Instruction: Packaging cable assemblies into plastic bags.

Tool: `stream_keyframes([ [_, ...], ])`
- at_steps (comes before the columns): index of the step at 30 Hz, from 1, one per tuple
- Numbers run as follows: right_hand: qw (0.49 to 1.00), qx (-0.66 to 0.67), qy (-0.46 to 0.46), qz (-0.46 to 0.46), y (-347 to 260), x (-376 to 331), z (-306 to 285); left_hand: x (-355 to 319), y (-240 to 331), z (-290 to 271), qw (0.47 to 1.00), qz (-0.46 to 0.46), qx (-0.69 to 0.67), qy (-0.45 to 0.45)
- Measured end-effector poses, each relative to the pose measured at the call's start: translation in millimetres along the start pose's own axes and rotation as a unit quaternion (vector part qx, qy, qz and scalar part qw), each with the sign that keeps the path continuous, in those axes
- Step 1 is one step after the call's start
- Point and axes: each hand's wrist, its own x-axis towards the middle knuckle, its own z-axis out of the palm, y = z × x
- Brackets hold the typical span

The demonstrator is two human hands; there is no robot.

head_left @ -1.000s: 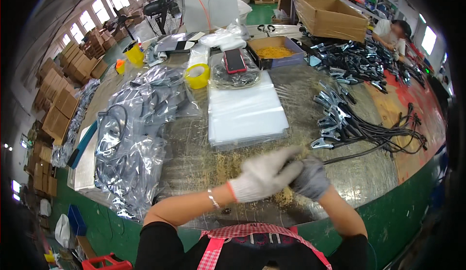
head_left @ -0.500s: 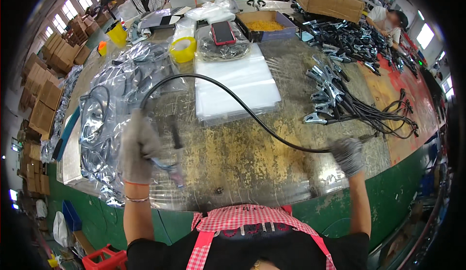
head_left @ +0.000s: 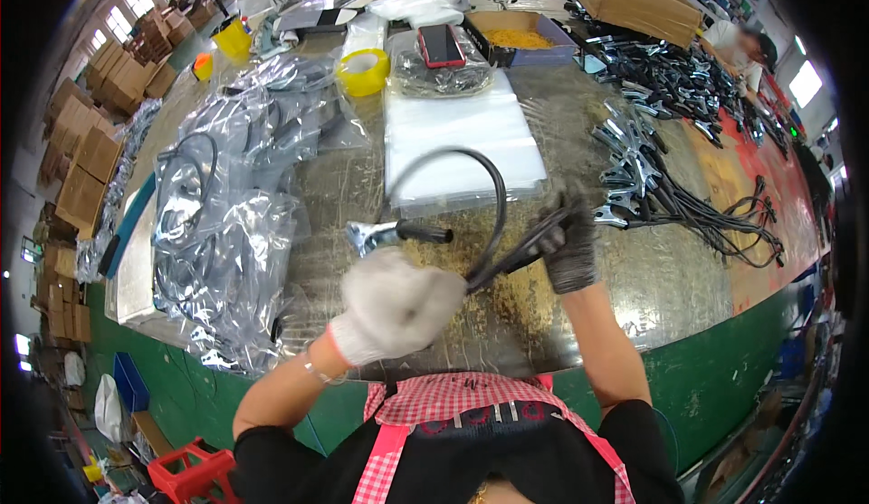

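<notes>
A black cable (head_left: 501, 198) is bent into a loop above the middle of the table, between my gloved hands. My left hand (head_left: 398, 305), in a pale knit glove, is closed around the cable near its lower crossing. Just beyond those fingers is a silver metal clamp (head_left: 369, 235) with a black handle; whether it rests on the table is unclear. My right hand (head_left: 570, 246), in a dark grey glove and slightly blurred, grips doubled strands of the cable. A stack of clear plastic bags (head_left: 462, 142) lies behind the loop.
Bagged cables (head_left: 235, 196) cover the table's left side. Cables with silver clamps (head_left: 634, 173) lie at right, before a heap of black clamps (head_left: 674, 78). Yellow tape (head_left: 364, 71), a phone (head_left: 441, 46) and a box of yellow pieces (head_left: 520, 38) sit at the back; a person works far right.
My hands have come together from far apart, the left moving right and the right moving left. The cable has gone from a wide arch to a small loop with doubled strands.
</notes>
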Motion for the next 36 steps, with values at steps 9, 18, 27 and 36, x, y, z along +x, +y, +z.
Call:
stream_keyframes([
  [9,0.563,-0.809,0.051,-0.162,60.1,-14.1,-35.3,-70.5,-20.3,50.0,0.927,0.143,-0.007,-0.347],
  [18,0.447,-0.872,-0.101,-0.172,65.7,-18.3,-29.4,-77.5,-42.8,55.7,0.913,-0.408,0.025,-0.006],
  [27,0.438,-0.878,-0.048,-0.187,65.1,32.6,-29.1,-56.9,-29.2,73.0,0.969,-0.137,0.074,-0.191],
  [36,0.154,-0.915,-0.248,0.279,36.2,52.6,50.7,-57.1,-32.7,71.0,0.967,-0.113,0.045,-0.222],
])
